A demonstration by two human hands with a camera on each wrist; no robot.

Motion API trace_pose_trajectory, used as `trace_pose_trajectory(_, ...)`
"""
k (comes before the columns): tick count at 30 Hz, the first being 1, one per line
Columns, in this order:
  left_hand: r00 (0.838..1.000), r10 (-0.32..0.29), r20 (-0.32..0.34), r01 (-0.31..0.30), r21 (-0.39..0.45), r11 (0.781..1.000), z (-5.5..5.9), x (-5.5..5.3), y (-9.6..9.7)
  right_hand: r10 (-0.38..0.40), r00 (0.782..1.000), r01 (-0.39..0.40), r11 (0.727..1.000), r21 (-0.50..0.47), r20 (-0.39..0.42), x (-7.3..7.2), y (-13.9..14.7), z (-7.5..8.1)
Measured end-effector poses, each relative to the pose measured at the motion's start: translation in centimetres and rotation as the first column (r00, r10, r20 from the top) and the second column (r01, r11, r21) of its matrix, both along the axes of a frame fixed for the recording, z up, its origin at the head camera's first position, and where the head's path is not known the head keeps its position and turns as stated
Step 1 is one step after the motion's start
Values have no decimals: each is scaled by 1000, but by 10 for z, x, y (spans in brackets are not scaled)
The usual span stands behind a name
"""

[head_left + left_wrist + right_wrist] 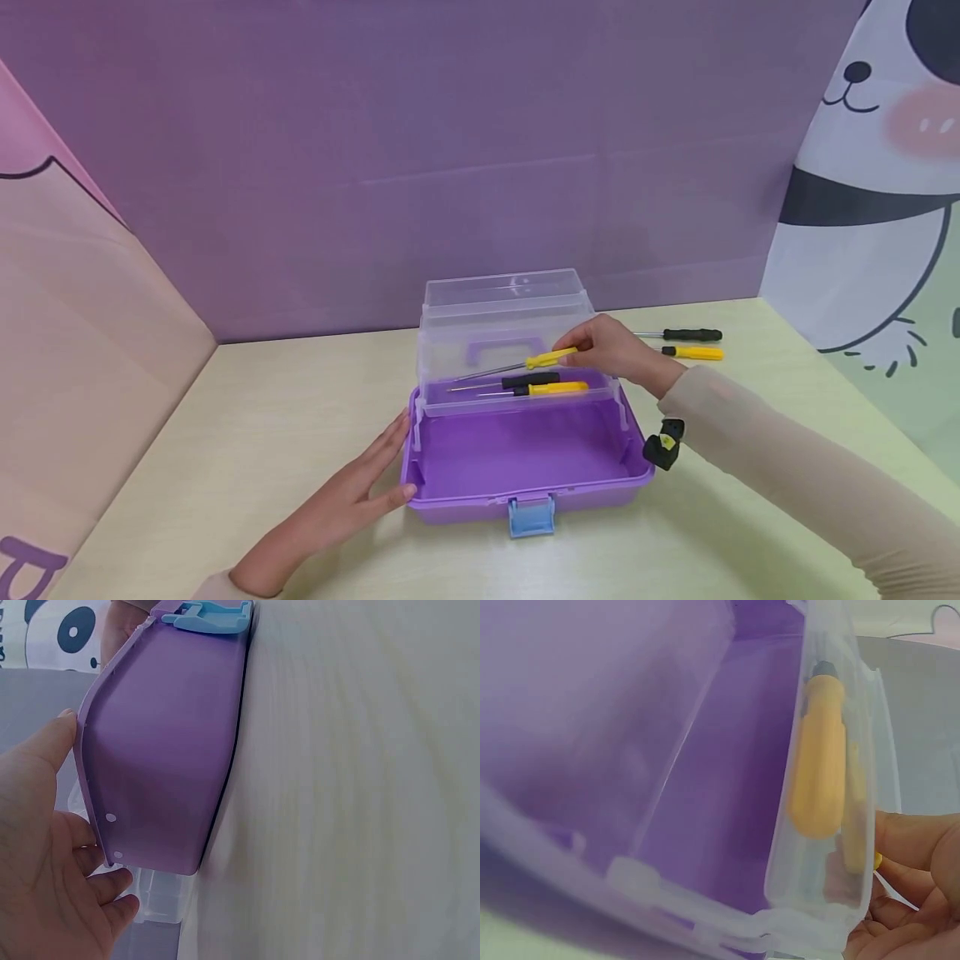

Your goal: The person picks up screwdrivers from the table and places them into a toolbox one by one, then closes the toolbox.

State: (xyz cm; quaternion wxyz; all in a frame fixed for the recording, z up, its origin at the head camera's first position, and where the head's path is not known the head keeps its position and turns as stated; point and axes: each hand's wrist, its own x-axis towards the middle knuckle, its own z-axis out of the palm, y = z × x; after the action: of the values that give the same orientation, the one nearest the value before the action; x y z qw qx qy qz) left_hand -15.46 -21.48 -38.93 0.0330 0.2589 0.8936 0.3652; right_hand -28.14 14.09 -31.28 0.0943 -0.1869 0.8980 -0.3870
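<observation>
A purple toolbox (525, 450) stands open on the table, its clear lid (506, 321) tipped back. My left hand (352, 496) rests against the box's left side with fingers extended; the left wrist view shows its thumb and fingers along the rim (86, 765). Over the raised clear tray (480, 407), my right hand (611, 350) pinches a yellow screwdriver (551, 358) by the handle end, its shaft pointing left. In that tray lie a black-handled screwdriver (531, 380) and a yellow-and-black screwdriver (558, 388). The right wrist view shows the tray's yellow handle (819, 765) close up.
Right of the box, behind my right forearm, lie another black screwdriver (692, 335) and a yellow-and-black screwdriver (693, 353). A blue latch (532, 517) hangs on the box's front. The purple backdrop (480, 167) rises behind the table (300, 400).
</observation>
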Motion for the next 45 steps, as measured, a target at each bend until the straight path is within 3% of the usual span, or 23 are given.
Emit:
trace_pose_trajectory(11, 1000, 3, -3, -3, -4, 1000, -1, -1, -1, 36, 999, -35, 999, 39, -16, -3, -3, -3)
trace_pose_trajectory(20, 1000, 13, -14, -13, -14, 1000, -2, -1, -2, 91, 993, -81, 988, 132, -73, -2, -6, -1)
trace_pose_trajectory(45, 1000, 1, 5, -1, -7, 1000, -1, -1, -3, 82, 996, -75, 979, 189, -29, 1, -9, 2)
